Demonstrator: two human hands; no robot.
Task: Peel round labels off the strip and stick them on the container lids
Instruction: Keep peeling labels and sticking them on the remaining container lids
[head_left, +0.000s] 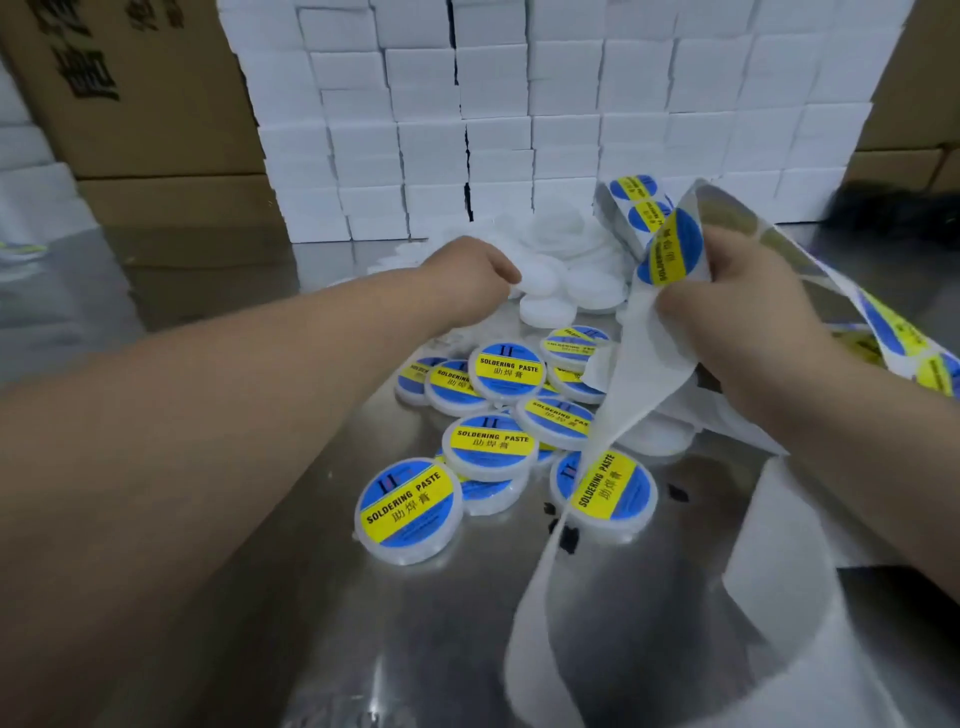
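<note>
Over table, hands on strip, lid

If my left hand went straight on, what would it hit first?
The heap of plain white lids right ahead of the left hand; it seems to touch the nearest one.

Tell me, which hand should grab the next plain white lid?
Left hand: it is right at the pile of plain lids, while the right hand is busy pinching the label strip.
</note>
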